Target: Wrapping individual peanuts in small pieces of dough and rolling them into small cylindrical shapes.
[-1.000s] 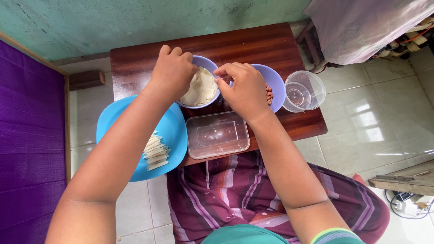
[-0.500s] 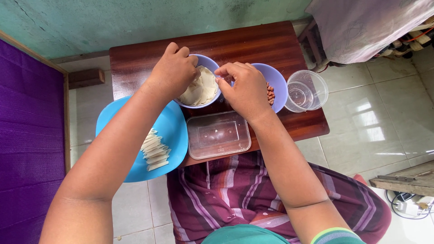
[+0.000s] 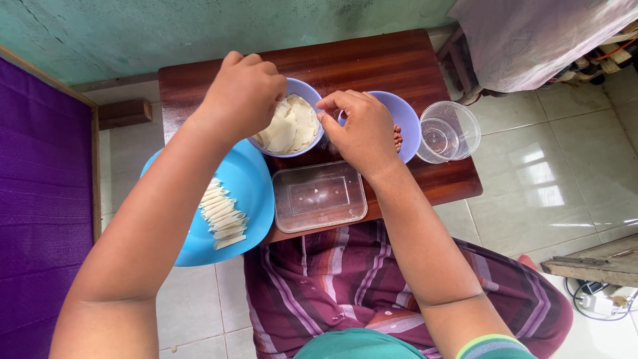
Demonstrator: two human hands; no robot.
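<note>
Left hand (image 3: pixel 242 93) and right hand (image 3: pixel 362 129) hover curled over bowl of wrappers (image 3: pixel 292 126), pinching them.

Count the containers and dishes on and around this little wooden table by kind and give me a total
Purple bowls: 2, one holding pale wrappers, one mostly under the right hand
Blue plate: 1, holding folded wrappers
Clear rectangular tub: 1
Clear round cup: 1
Total: 5
</note>
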